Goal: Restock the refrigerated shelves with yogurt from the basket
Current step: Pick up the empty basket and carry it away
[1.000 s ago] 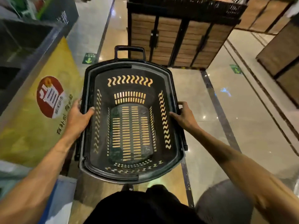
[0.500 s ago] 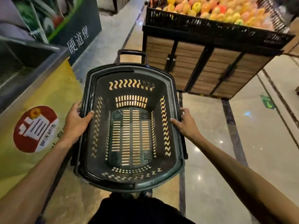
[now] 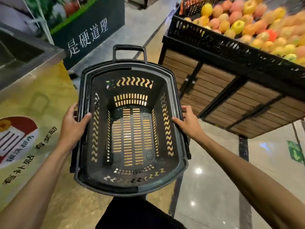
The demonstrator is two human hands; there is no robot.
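A black slotted plastic basket [image 3: 132,185] hangs in front of me above the floor, held level, with nothing inside it. Its pull handle [image 3: 129,47] sticks out at the far end. My left hand [image 3: 72,125] grips the left rim, thumb over the inner edge. My right hand [image 3: 188,122] grips the right rim the same way. No yogurt and no refrigerated shelf shows in the head view.
A wooden fruit stand [image 3: 231,90] with a black crate of apples and oranges [image 3: 244,25] stands close on the right. A steel-edged counter [image 3: 31,63] with a yellow poster front runs along the left. A dark signboard [image 3: 89,35] stands ahead left. Glossy floor aisle [image 3: 145,22] leads forward between them.
I have walked forward with the basket; the fruit stand and signboard have come closer and more of the fruit shows. Both hands keep the same hold on the rims.
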